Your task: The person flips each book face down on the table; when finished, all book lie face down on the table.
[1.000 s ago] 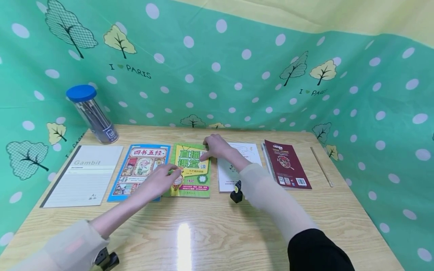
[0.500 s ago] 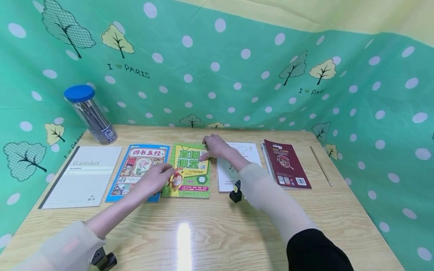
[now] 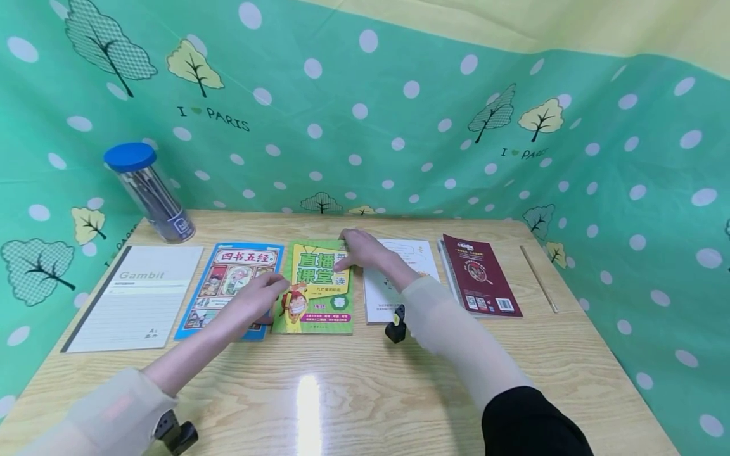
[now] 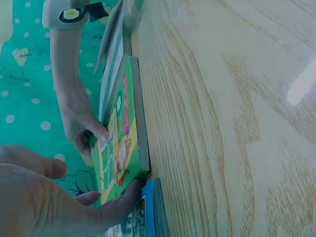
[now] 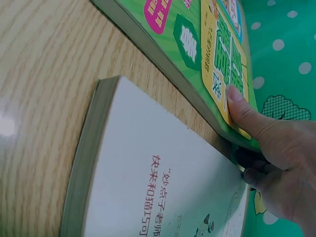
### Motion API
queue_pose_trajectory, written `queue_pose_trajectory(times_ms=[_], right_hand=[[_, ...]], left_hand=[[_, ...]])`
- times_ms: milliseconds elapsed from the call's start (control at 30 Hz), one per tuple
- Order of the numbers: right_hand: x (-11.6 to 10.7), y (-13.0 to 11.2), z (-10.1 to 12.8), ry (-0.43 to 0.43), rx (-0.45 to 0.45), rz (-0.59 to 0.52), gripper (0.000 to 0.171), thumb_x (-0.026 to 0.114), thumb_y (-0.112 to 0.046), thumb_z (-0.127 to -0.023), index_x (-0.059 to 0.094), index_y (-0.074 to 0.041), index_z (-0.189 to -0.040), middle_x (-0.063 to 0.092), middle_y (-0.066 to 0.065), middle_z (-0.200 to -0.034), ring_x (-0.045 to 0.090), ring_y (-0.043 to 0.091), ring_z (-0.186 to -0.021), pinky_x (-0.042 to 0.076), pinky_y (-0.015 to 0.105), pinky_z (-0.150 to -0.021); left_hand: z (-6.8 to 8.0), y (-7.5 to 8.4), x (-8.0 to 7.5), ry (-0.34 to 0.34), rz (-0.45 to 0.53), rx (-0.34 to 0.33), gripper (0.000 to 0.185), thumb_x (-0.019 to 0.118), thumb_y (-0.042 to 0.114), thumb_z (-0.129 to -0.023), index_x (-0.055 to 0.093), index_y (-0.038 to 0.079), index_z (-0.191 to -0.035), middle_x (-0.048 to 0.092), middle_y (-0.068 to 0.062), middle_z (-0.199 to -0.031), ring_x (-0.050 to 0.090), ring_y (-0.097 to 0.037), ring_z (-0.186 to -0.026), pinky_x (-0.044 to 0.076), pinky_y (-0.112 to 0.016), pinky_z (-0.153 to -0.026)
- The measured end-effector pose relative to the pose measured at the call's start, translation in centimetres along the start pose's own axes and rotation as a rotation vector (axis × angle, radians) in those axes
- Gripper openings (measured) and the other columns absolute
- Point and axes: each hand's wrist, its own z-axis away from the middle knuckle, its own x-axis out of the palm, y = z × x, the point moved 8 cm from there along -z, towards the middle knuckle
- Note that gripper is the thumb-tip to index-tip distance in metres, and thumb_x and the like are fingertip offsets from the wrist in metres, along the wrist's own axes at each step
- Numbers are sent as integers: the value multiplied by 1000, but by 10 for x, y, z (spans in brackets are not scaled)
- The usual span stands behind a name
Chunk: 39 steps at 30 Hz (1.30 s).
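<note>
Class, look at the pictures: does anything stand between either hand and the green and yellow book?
Nothing visible does. The right hand pinches the green and yellow paperback book at its far right corner; the left hand touches its left edge.

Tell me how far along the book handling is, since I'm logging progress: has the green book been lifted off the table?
Not yet. Five books lie side by side on the table. In hand: the right hand grips the green book at its far right corner, thumb on the cover, and the left hand touches its left edge. It lies flat between the blue book and the white book, so any lifting remains.
</note>
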Motion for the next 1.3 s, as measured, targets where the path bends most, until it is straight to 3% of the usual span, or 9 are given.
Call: queue_pose_trajectory(times_ms=[400, 733, 900, 1100, 1200, 1300], right_hand=[[-1, 2, 2, 22, 6, -38, 82, 87, -42, -80, 50, -9, -145, 65, 7, -134, 61, 26, -126, 50, 40, -114], [-4, 4, 5, 18, -2, -126, 82, 88, -36, -81, 49, -7, -148, 63, 9, -138, 59, 28, -129, 47, 42, -118], [-12, 10, 10, 31, -6, -209, 84, 88, -37, -81, 49, -7, -149, 62, 10, -141, 60, 28, -129, 48, 44, -116], [-23, 17, 23, 50, -19, -309, 85, 84, -41, -85, 45, -10, -154, 49, 10, -157, 48, 31, -145, 42, 48, -122], [-28, 19, 30, 67, -31, -405, 79, 80, -36, -89, 44, -11, -155, 47, 11, -158, 56, 31, -136, 49, 47, -116], [-32, 23, 37, 82, -30, -537, 70, 74, -29, -93, 44, -14, -156, 54, 11, -151, 68, 29, -114, 58, 47, -103]], left_hand=[[-3, -6, -4, 12, 47, -28, 66, 43, 34, -108, 21, 0, -161, 35, -29, -158, 48, -45, -138, 57, -51, -104], [-8, -9, -1, 1, 9, -26, 75, 61, 26, -101, 23, -4, -159, 58, -26, -135, 69, -24, -101, 61, -31, -78], [-10, -5, -5, 12, 4, -1, 77, 65, 21, -99, 23, -5, -159, 61, -26, -132, 71, -25, -104, 62, -33, -83], [-7, 2, -11, 49, 15, 38, 73, 63, 22, -99, 29, -2, -158, 63, -26, -133, 69, -25, -108, 58, -33, -90], [-6, 5, -14, 68, 62, 64, 71, 62, 23, -99, 31, -1, -158, 64, -25, -133, 70, -22, -104, 55, -31, -91], [-4, 10, -18, 85, 131, 76, 69, 60, 24, -100, 31, 2, -159, 63, -24, -135, 70, -18, -99, 53, -28, -90]])
